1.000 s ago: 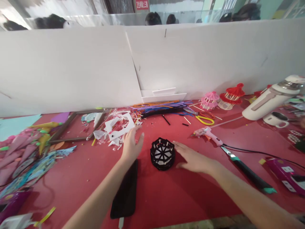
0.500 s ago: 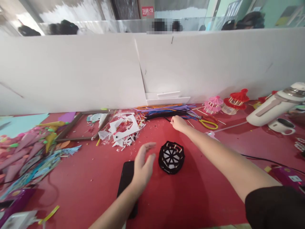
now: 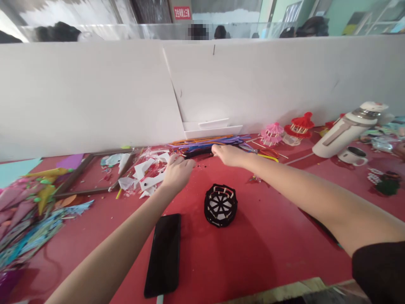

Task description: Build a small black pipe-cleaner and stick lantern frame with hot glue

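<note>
My right hand [image 3: 229, 155] is closed at the back of the table, its fingertips at the black pipe cleaners [image 3: 199, 153]. It appears to pinch one of them. My left hand [image 3: 179, 173] has curled fingers beside the left end of these pipe cleaners, next to white foam scraps [image 3: 148, 181]; what it holds, if anything, is hidden. In front of both hands, untouched, a small round black frame [image 3: 220, 205] with pale sticks and a spoked white base stands on the red table [image 3: 237, 257].
A phone [image 3: 163, 255] lies by my left forearm. Orange, purple and blue pipe cleaners [image 3: 221, 141] line the white board [image 3: 268, 76]. At right are pink [image 3: 272, 134] and red [image 3: 300, 126] pavilion models, a thermos [image 3: 344, 131] and a mug [image 3: 352, 156]. Scissors [image 3: 268, 157] are partly covered.
My right hand left the black frame's side, reached to the back of the table and closed by the black pipe cleaners. My left hand drew back, then reached forward and curled. The view shifted.
</note>
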`<control>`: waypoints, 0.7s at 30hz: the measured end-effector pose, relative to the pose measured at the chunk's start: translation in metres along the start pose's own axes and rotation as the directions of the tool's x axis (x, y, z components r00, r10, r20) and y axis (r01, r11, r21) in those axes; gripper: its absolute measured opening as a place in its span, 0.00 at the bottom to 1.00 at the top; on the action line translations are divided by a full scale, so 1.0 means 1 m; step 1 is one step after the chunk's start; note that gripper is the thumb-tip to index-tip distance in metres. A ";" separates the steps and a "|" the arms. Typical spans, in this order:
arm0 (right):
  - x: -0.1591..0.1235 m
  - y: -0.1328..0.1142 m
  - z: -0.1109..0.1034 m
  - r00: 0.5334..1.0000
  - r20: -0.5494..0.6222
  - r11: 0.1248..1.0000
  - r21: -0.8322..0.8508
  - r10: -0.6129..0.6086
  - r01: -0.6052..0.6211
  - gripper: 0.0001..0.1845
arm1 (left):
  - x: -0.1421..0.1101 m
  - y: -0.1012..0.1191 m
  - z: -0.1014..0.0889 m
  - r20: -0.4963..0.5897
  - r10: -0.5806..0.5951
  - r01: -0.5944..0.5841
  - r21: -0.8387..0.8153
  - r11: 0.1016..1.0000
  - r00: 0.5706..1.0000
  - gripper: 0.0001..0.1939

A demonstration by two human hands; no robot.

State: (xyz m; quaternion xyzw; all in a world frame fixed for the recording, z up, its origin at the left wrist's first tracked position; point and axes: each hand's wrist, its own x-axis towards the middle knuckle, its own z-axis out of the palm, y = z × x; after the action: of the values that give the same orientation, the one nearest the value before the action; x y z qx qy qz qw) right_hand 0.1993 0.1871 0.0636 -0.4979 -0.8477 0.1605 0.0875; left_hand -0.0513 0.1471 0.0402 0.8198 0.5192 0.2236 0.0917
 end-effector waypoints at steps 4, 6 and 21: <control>-0.005 0.051 -0.022 0.981 -0.112 0.987 -0.028 0.156 -0.160 0.20 | -0.013 -0.023 -0.008 0.017 -0.074 0.074 -0.058 0.996 0.997 0.16; -0.006 0.070 -0.024 0.970 -0.135 0.978 -0.031 0.200 -0.206 0.21 | -0.029 -0.019 -0.008 0.041 -0.053 0.058 -0.117 0.991 0.998 0.20; 0.038 0.071 0.027 0.972 0.036 0.957 -0.187 0.232 -0.221 0.20 | -0.125 0.065 0.060 0.001 0.056 -0.053 -0.316 0.947 0.998 0.62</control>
State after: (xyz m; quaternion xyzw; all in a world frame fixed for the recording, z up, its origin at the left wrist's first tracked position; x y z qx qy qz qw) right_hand 0.2307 0.2478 0.0124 -0.5928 -0.7984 0.1057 -0.0018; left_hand -0.0163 0.0118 -0.0225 0.8098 0.4533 0.3021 0.2178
